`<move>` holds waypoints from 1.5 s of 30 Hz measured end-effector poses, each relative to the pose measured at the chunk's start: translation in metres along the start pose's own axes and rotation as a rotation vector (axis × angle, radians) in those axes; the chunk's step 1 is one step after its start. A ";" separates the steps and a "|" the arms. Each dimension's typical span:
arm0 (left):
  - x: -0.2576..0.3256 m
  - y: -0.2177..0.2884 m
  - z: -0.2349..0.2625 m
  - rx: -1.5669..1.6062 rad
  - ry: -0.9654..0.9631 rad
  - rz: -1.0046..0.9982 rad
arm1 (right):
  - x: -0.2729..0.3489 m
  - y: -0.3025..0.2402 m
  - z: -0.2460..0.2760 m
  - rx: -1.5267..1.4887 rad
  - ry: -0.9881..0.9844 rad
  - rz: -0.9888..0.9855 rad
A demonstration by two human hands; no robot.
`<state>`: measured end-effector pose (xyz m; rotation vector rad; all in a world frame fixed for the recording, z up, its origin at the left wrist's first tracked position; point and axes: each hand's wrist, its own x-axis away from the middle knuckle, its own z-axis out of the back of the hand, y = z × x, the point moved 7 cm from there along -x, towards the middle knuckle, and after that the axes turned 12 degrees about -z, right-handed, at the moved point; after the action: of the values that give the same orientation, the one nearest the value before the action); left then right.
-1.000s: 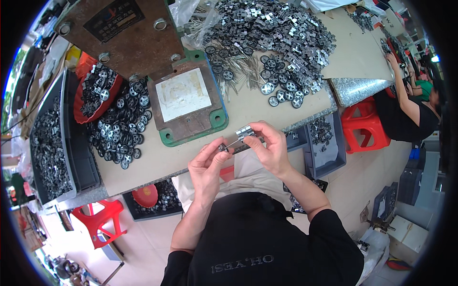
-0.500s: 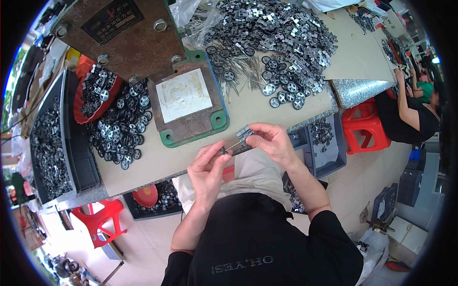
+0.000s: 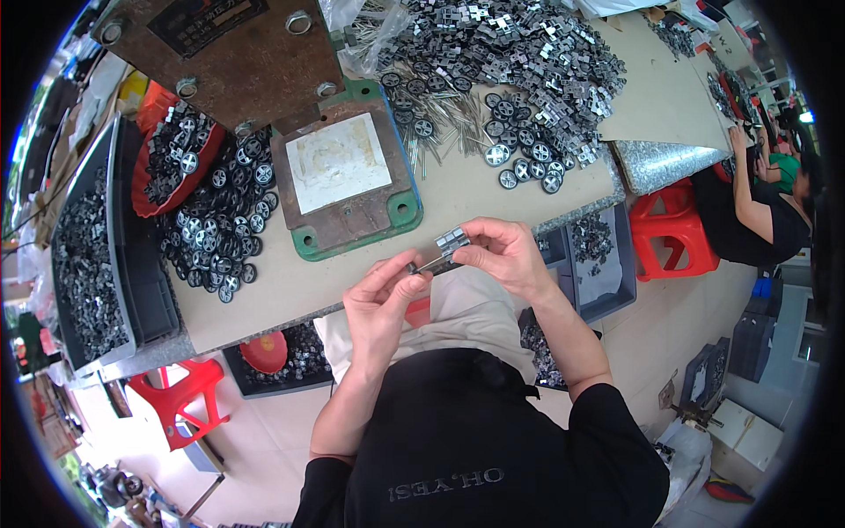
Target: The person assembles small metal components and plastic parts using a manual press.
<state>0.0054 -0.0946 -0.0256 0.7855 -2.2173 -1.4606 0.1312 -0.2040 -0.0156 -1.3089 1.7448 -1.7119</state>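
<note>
A short row of small grey metal blocks (image 3: 451, 240) is held just below the centre of the frame, pinched between the thumb and fingers of the right hand (image 3: 503, 255). A thin metal pin (image 3: 426, 264) runs from the blocks down to the left, where its end is gripped by the fingertips of the left hand (image 3: 384, 295). Both hands are thus closed on the piece, which is carried in the air over the near edge of the bench (image 3: 290, 282), above the person's lap.

As a judgement, the assembly is under way but not finished: several blocks appear already threaded on the pin, while part of the pin is still seen bare between the two hands. How many blocks are on it cannot be told.

Much stock is left. A large heap of loose grey blocks (image 3: 519, 48) is spread across the upper middle of the frame, with small black wheels (image 3: 519, 154) and loose pins (image 3: 431, 110) at its lower edge. More wheels (image 3: 216, 233) are piled at the left, beside a red bowl (image 3: 150, 189) and a grey bin (image 3: 88, 264) holding further parts. A green-edged metal plate (image 3: 348, 172) lies above the hands, unused at this moment. No pile of finished pieces can be made out with certainty.
</note>
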 end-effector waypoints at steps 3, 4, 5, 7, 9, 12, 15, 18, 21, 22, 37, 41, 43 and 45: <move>0.001 0.002 -0.002 -0.080 -0.001 -0.066 | 0.004 -0.002 -0.006 0.063 0.046 0.053; 0.000 0.002 -0.001 -0.082 0.002 -0.066 | 0.004 -0.001 -0.008 0.062 0.044 0.053; 0.000 -0.002 0.000 0.004 0.010 -0.005 | 0.005 -0.005 -0.009 0.139 0.071 0.131; 0.001 -0.008 0.001 0.088 0.020 0.056 | 0.006 -0.007 -0.011 0.214 0.097 0.210; 0.003 -0.011 0.001 -0.054 -0.039 0.057 | 0.005 -0.004 -0.018 0.324 0.045 0.232; 0.006 -0.017 -0.001 0.130 -0.025 0.121 | 0.006 -0.003 -0.022 0.226 0.036 0.264; 0.004 -0.014 0.000 0.094 0.037 0.057 | 0.007 -0.007 -0.024 0.254 0.086 0.230; 0.004 -0.014 -0.006 0.183 -0.004 0.072 | 0.008 -0.013 -0.027 0.443 0.112 0.245; 0.002 -0.021 -0.003 0.313 0.039 0.158 | 0.000 -0.011 -0.016 0.235 -0.063 -0.042; 0.002 -0.024 -0.001 0.342 0.037 0.193 | -0.003 -0.010 0.003 0.201 -0.021 -0.126; -0.001 -0.022 0.000 0.298 0.067 0.208 | -0.037 -0.079 0.044 1.372 0.437 0.611; -0.001 -0.012 0.002 0.230 0.118 0.120 | -0.010 -0.058 0.006 0.673 0.081 0.251; -0.001 -0.010 0.000 0.174 0.127 0.115 | 0.001 -0.031 -0.008 0.414 -0.010 0.201; -0.001 -0.007 0.000 0.103 0.118 0.113 | 0.003 -0.013 -0.017 0.150 -0.104 0.148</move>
<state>0.0078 -0.0958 -0.0325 0.7456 -2.2236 -1.2243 0.1211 -0.1946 0.0007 -1.1522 1.5813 -1.6280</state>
